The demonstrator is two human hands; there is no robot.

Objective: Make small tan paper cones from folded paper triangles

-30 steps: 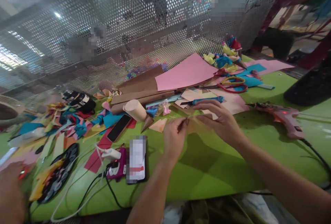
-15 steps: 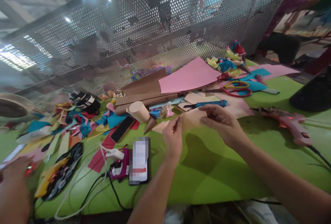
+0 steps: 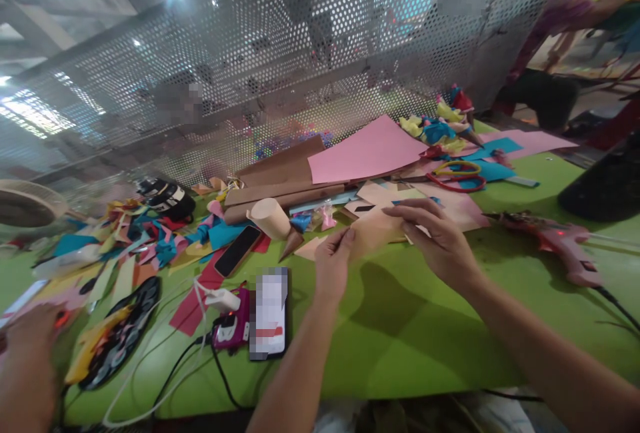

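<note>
A small piece of cream paper [image 3: 373, 230] is held up over the green table, between my two hands. My left hand [image 3: 333, 266] pinches its left edge, thumb on top. At its right edge is my right hand [image 3: 443, 243], with the fingers stretched over the top and the thumb below, closed lightly on the paper. Just behind my right fingers lies a blue cutter, mostly hidden. Cream paper sheets [image 3: 450, 203] spread out behind my hands. A roll of cream paper [image 3: 270, 218] and a small brown paper cone [image 3: 291, 245] are left of my left hand.
A pink glue gun [image 3: 570, 246] with a lit red light lies at right, beside a dark object [image 3: 603, 183]. Scissors [image 3: 457, 175] and a pink sheet [image 3: 367, 152] are behind. Phones [image 3: 277, 313], cables and colourful scraps fill the left, where another person's hand [image 3: 33, 336] rests.
My right hand has shifted slightly right, its fingers straighter and its thumb further back along the paper's edge. My left thumb now lies over the paper. The view has moved slightly.
</note>
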